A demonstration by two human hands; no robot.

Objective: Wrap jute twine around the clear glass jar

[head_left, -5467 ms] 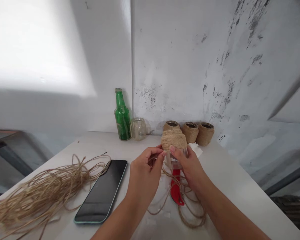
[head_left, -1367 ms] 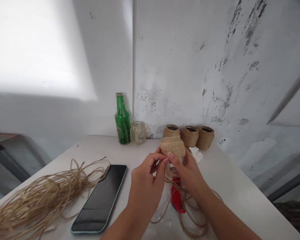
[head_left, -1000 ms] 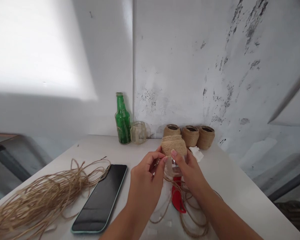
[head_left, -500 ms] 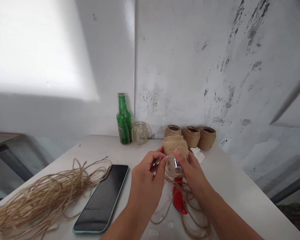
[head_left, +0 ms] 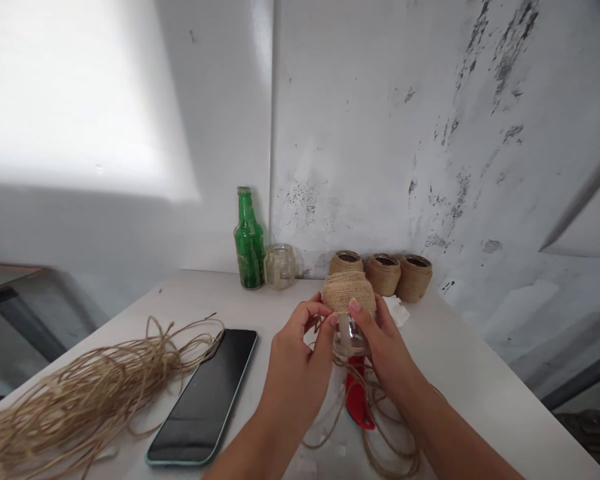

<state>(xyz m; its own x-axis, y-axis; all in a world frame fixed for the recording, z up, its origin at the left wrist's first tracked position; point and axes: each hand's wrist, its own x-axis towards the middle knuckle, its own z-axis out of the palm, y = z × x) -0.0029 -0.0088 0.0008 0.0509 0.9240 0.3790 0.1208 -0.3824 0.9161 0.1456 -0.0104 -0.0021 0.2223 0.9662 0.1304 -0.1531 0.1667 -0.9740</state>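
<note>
A clear glass jar (head_left: 347,339) is held between my hands over the table, its upper part wound with tan twine (head_left: 349,292) and its lower part bare. My right hand (head_left: 385,333) grips the jar from the right, thumb pressed at the lower edge of the winding. On the left, my left hand (head_left: 305,340) is closed in a pinch at that same edge, on the twine. Loose twine (head_left: 387,460) trails in loops beneath. Under the jar lies a red-handled tool (head_left: 357,397), its other end hidden.
A bundle of twine (head_left: 105,380) and a phone (head_left: 205,400) lie at left. Along the wall stand a green bottle (head_left: 250,250), a bare glass jar (head_left: 280,267) and three twine-wrapped jars (head_left: 414,279). White crumpled paper (head_left: 396,310) lies near them.
The jar has shifted very slightly to the left and my left hand a little to the right. Both hands keep their hold.
</note>
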